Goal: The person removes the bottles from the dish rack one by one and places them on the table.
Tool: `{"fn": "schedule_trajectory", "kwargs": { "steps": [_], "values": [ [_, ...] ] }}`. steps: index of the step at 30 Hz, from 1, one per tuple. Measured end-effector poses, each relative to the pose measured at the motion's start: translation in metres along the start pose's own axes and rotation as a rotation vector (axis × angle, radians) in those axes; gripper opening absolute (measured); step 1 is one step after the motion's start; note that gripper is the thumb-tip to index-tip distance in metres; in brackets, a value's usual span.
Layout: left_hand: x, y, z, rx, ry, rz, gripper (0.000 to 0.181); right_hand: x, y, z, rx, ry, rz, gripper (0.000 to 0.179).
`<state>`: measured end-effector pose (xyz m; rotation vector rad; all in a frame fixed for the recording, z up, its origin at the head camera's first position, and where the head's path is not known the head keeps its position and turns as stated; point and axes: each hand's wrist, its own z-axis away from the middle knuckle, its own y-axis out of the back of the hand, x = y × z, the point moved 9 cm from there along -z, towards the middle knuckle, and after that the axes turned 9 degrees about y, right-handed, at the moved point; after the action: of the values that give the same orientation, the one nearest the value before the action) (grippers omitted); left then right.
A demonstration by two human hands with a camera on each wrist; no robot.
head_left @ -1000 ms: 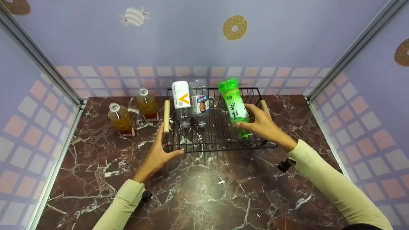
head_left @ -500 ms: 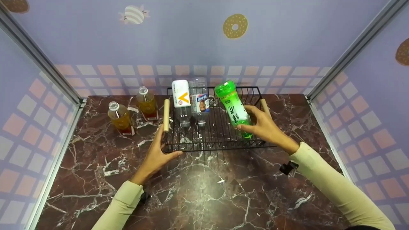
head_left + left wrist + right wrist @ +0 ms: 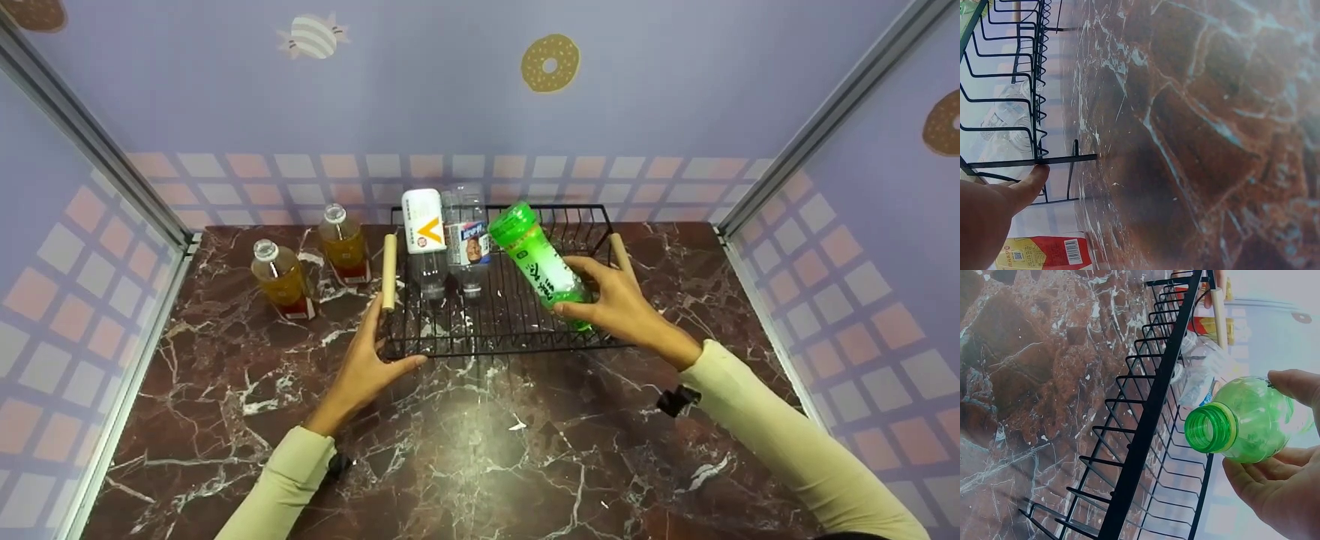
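Observation:
In the head view, my right hand [image 3: 619, 304] grips a green plastic bottle [image 3: 536, 262] over the right half of a black wire basket [image 3: 517, 350]. The bottle tilts base-up, its base leaning left; its uncapped mouth shows in the right wrist view [image 3: 1203, 430], pointing down toward the wires. At the basket's front left corner rests my left hand [image 3: 364, 375], thumb straight along the front edge and fingers beside the wooden handle [image 3: 389, 271]. Two bottles stand neck-down in the basket's left half: one with a white sleeve [image 3: 424, 221], one clear with a printed label [image 3: 471, 244].
Left of the basket, two bottles of amber drink, a nearer one [image 3: 283, 281] and a farther one [image 3: 345, 246], stand upright on the dark marbled table [image 3: 480, 442]. A second wooden handle [image 3: 622, 255] is at the basket's right end. Patterned walls enclose three sides.
The green bottle has tilted further, its base swinging left and toward me while my right hand keeps its grip low on it. My left hand and the basket have barely moved.

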<state>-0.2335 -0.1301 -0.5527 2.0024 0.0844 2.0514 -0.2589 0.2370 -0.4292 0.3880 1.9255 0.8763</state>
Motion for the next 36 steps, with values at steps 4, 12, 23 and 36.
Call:
{"fn": "schedule_trajectory", "kwargs": {
  "steps": [4,12,23,36],
  "values": [
    [0.000,0.000,0.000,0.001,-0.005,0.005,0.127,-0.005,-0.001,0.003,-0.009,0.027,0.037,0.077],
    [-0.001,0.000,0.000,-0.002,-0.003,-0.004,0.128,-0.009,-0.006,0.009,-0.023,0.028,-0.013,0.076],
    [-0.001,0.000,0.000,-0.002,-0.002,-0.020,0.128,-0.014,-0.013,0.014,-0.079,0.014,-0.089,0.078],
    [0.000,0.000,0.000,0.004,-0.003,-0.040,0.127,-0.018,-0.017,0.016,-0.099,0.037,-0.109,0.076]
  ]
}}
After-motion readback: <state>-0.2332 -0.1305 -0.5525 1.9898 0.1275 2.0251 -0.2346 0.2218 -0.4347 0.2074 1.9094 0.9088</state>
